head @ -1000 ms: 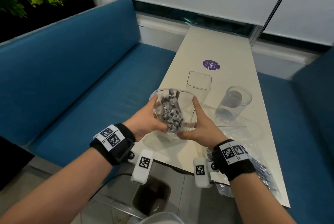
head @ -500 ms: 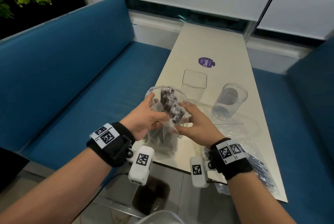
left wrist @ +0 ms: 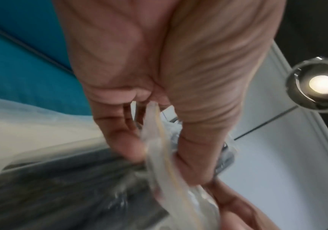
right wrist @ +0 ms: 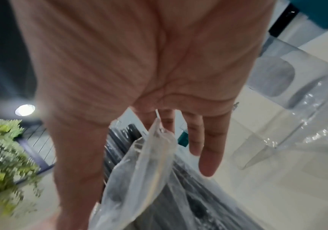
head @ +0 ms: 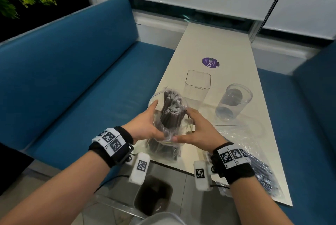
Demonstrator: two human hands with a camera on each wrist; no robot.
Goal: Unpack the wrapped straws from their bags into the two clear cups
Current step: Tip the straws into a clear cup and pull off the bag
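Blue booth seats [head: 76, 72] flanking a pale table [head: 214, 43], left hand [head: 145, 126] and right hand [head: 196, 130] both gripping a clear bag [head: 169, 137] of dark wrapped straws [head: 171, 113] above the near table edge, square clear cup [head: 197, 86] and round clear cup [head: 233, 103] standing just beyond

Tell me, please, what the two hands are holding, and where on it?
Both hold the bag of straws: left hand and right hand each pinch its pushed-down open edge, on opposite sides, around the bundle's middle.

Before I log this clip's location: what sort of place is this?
Probably a café or restaurant booth: blue padded bench seats flank a narrow white table bearing a round purple sticker.
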